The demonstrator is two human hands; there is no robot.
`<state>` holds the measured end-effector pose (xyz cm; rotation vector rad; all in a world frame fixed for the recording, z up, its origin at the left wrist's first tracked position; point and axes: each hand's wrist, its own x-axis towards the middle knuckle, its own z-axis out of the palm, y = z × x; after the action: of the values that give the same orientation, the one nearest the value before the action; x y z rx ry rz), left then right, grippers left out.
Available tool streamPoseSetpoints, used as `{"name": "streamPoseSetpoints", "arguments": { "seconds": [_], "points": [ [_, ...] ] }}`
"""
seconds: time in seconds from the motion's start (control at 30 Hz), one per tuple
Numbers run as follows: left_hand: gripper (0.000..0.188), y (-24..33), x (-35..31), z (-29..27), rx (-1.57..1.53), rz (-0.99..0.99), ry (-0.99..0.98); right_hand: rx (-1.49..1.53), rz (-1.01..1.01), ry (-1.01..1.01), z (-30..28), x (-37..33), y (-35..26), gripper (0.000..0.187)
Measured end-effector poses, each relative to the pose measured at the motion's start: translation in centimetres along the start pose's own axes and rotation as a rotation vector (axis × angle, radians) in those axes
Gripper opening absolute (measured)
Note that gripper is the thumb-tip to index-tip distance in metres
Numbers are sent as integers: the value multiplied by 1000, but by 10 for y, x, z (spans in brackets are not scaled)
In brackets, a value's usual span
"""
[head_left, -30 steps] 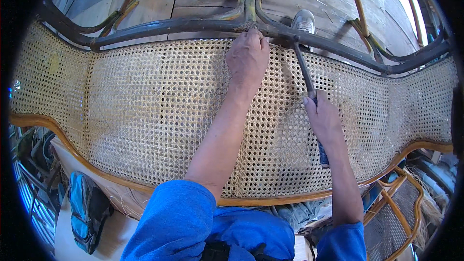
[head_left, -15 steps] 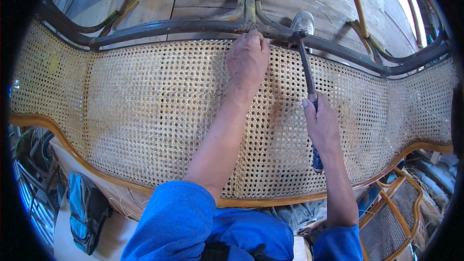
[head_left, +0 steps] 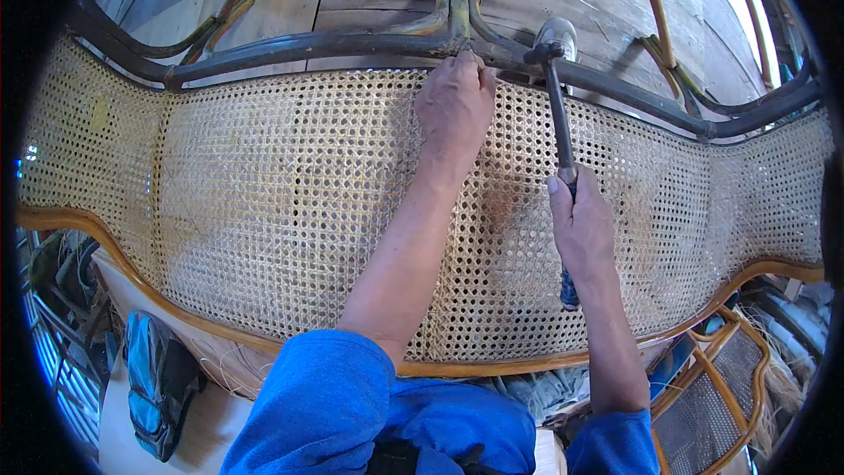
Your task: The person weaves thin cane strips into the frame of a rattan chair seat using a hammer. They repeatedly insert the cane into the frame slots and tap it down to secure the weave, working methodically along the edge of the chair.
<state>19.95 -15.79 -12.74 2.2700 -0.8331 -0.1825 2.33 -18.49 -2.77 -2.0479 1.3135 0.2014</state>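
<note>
A wide panel of woven cane webbing stretches across a bent rattan furniture frame. My left hand is closed at the far dark rail, by its joint with an upright pole. Its fingertips are pinched together there; whatever they hold is too small or hidden to make out. My right hand grips a hammer by its dark blue handle. The hammer's head is raised near the far rail, to the right of my left hand, and apart from it.
Curved rattan poles rise beyond the rail over a plank floor with a shoe. A golden-brown rattan edge borders the panel nearest me. A black and teal bag lies lower left. Another cane-panelled frame stands lower right.
My right hand and the hammer have shifted slightly up and left. My left hand stays pinched at the rail, and the whole view has moved a little.
</note>
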Motion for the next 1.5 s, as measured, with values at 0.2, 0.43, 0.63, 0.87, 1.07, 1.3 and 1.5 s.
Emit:
{"name": "streamPoseSetpoints", "arguments": {
  "seconds": [0.2, 0.43, 0.63, 0.87, 1.07, 1.3, 1.5],
  "points": [
    [17, -1, 0, -1, -32, 18, 19, -87, 59, -65, -8, 11, -5, 23],
    [13, -1, -1, -1, -44, 31, 30, 310, 92, -12, -25, -1, -9, 18],
    [12, -1, -1, 2, -15, 39, 25, 37, -25, 38, -5, 7, 9, 22],
    [12, -3, -1, 3, -36, 53, 38, 208, 112, -71, 3, 11, 3, 23],
    [12, -6, 0, 6, -26, 68, 49, 152, 82, -87, 13, 19, -3, 27],
    [13, 0, 0, -1, -56, 52, 39, 164, 110, -74, 6, 13, -18, 30],
    [14, 1, 0, -2, -62, 30, 1, 38, 176, -157, 14, 24, -9, 30]
  ]
}}
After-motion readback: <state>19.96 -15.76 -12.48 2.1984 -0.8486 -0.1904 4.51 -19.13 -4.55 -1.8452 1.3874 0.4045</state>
